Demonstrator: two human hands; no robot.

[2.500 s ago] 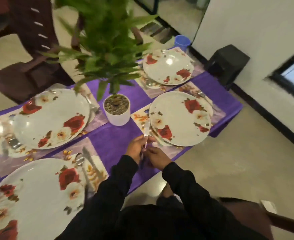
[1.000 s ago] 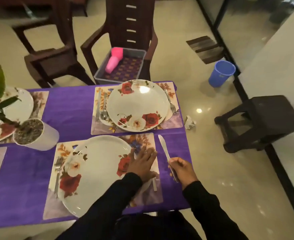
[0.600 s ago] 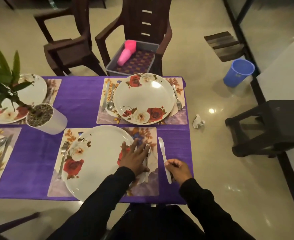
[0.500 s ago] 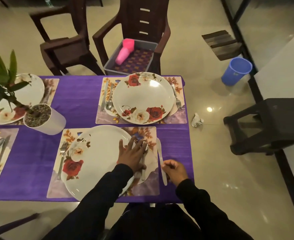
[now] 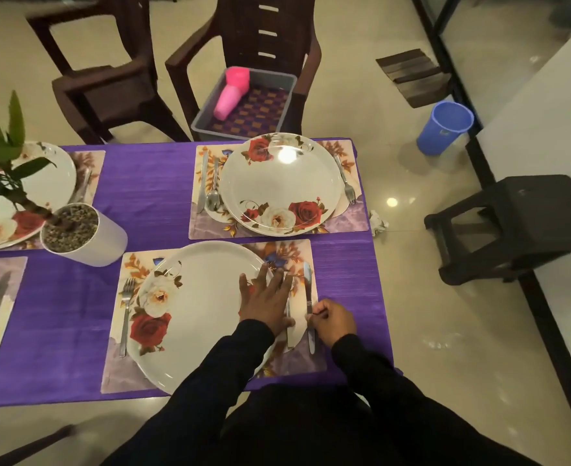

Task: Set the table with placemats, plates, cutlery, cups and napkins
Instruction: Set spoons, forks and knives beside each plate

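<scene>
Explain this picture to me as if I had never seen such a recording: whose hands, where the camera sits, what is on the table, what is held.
There is no machine: a person wears the camera on the head, looking down at their own hands. The purple table carries placemats, flowered plates, cutlery and a potted plant. The left hand lies flat, fingers straight, on the near plate. The right hand pinches the handle of a knife lying on the placemat right of that plate. Pink cups wait in a tray on the chair beyond.
</scene>
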